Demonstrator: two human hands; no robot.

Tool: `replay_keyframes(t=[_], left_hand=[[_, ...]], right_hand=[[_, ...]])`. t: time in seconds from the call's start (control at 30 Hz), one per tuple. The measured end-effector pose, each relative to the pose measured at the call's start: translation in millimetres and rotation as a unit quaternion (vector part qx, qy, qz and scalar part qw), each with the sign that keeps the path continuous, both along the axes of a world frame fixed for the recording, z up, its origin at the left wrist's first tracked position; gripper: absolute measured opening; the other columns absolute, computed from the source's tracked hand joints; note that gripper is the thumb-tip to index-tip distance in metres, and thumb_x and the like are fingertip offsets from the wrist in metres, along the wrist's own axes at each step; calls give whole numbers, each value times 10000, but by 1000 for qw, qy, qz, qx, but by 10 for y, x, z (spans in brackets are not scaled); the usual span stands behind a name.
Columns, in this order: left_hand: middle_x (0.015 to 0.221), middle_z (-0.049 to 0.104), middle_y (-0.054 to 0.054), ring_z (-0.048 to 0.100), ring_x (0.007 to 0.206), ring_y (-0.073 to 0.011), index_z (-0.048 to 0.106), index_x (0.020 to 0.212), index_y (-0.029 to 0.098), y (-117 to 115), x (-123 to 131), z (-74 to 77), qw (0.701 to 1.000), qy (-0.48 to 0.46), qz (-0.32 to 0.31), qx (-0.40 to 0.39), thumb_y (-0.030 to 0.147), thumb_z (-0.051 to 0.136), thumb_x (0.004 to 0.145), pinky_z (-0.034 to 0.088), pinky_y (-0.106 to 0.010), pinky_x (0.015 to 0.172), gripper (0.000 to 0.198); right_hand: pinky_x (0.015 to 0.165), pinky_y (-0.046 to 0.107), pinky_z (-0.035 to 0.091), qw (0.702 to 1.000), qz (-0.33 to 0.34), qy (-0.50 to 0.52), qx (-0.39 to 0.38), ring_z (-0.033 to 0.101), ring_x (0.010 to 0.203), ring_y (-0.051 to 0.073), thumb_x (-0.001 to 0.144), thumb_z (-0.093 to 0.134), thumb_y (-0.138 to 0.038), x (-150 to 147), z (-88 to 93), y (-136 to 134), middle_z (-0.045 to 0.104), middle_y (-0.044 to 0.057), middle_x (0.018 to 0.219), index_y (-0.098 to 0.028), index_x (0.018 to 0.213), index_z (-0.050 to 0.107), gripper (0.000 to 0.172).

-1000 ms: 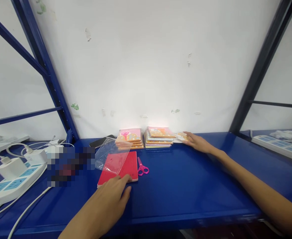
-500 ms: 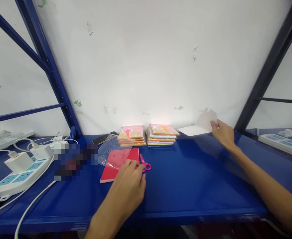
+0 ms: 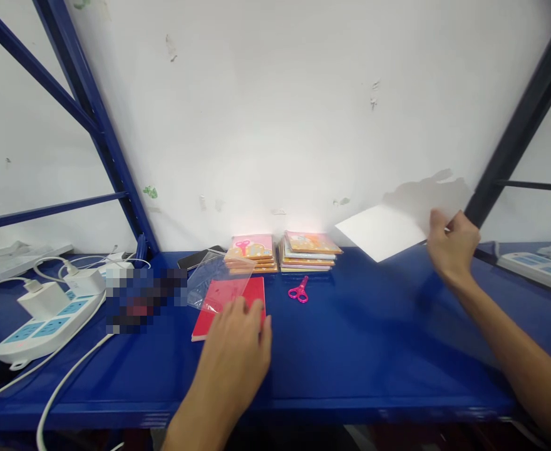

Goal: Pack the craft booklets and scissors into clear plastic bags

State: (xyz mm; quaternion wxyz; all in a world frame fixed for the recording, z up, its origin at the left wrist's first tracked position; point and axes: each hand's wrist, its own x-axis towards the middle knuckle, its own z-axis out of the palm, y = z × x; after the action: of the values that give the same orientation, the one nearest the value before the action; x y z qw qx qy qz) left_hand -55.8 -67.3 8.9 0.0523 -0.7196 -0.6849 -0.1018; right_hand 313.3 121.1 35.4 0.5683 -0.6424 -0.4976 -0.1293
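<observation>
A square sheet of white paper (image 3: 382, 232) is pinched at its right corner by my right hand (image 3: 453, 244), which is closed on it and raised at the back right. My left hand (image 3: 238, 341) lies with loosely bent, parted fingers at the front right part of a red pad of paper (image 3: 252, 289); its fingertips seem to touch the pad. A clear plastic sleeve (image 3: 205, 285) covers part of the red pad. Pink scissors (image 3: 298, 290) lie on the blue table (image 3: 341, 351), right of my left hand and apart from it.
Two stacks of small packets, a left stack (image 3: 251, 254) and a right stack (image 3: 309, 252), stand by the wall. A dark phone-like slab (image 3: 195, 258) lies behind the sleeve. Power strips (image 3: 45, 329) with plugs and white cables take up the left; another strip (image 3: 538, 272) is far right.
My right hand has lifted the white paper up and to the right. The pink scissors now lie farther right and back, away from my left hand, which has shifted slightly left.
</observation>
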Motion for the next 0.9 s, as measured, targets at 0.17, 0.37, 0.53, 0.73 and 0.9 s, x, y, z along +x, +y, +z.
replay_keyframes(t=[0.17,0.37,0.53,0.73,0.9], left_hand=[[1107,686,-239,713,1002,-418,536,1352,60,-106,-489,103,972,59,191,-125,272,305,1035,536,-508,826,445],[1303,645,-273,635,1222,-389,255,1557,22,7,-718,42,980,-42,126,-147,382,360,1036,480,-460,976,642],[1356,626,-284,593,1258,-411,222,1582,-9,40,-609,-10,982,10,111,-151,354,506,1000,466,-461,1004,743],[1317,662,-265,643,1184,-400,322,1572,31,68,-604,-36,984,98,81,-124,311,479,1032,515,-464,938,628],[1237,711,-242,686,1119,-384,338,1575,60,25,-573,2,983,105,84,-128,279,498,1028,546,-457,883,611]], right_hand=[[523,250,362,994,107,-17,25,481,546,124,928,632,-397,-473,-152,-682,583,5,647,-140,857,684,272],[504,267,372,949,248,-193,34,448,496,141,969,588,-334,-870,-464,-1469,495,-24,581,-188,836,681,219],[486,284,380,930,320,-172,-52,500,527,179,1011,518,-319,-1083,-504,-1657,510,-15,633,-244,891,648,192],[465,303,368,931,309,-157,-112,451,480,183,1019,463,-336,-1271,-502,-1714,421,-26,574,-265,720,534,315],[482,303,438,934,293,-146,-141,551,500,201,997,488,-363,-1222,-510,-1756,524,-23,574,-262,879,648,223]])
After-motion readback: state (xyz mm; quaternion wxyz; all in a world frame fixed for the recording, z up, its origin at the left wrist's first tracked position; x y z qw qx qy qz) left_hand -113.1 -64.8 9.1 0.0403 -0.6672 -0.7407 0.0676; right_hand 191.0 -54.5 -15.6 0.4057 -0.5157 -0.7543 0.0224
